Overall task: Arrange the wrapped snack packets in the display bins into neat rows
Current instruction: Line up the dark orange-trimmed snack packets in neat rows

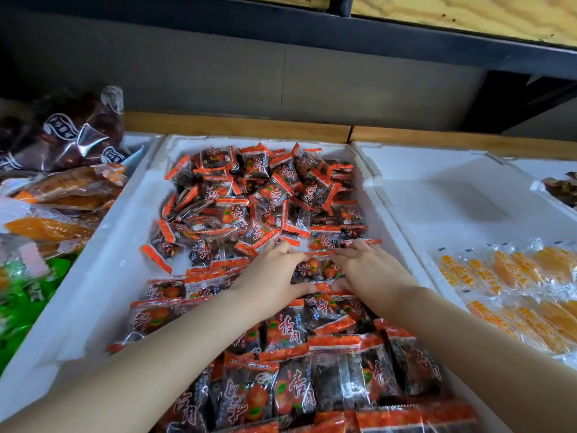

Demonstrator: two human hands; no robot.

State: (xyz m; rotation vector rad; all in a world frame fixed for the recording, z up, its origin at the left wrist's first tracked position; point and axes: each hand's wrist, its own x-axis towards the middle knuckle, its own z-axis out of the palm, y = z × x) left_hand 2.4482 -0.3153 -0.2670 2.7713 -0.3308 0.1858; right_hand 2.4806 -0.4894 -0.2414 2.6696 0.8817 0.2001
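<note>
A white foam bin (103, 276) holds several small dark snack packets with orange-red sealed ends. At the back they lie in a loose heap (262, 195); at the front they lie flat in overlapping rows (312, 379). My left hand (271, 273) and my right hand (371, 270) meet at the middle of the bin. Between them sit a few packets (315, 270), with fingers along their far edge and both thumbs along their near edge. Both hands pinch this small group from its two sides.
The foam bin on the right (462, 195) holds rows of orange-yellow dried fruit packets (518, 289) at its front. At the left lie larger bags of dark and orange dried fruit (68, 189) and green packets (18, 307). A wooden ledge (237, 126) and dark shelf lie behind.
</note>
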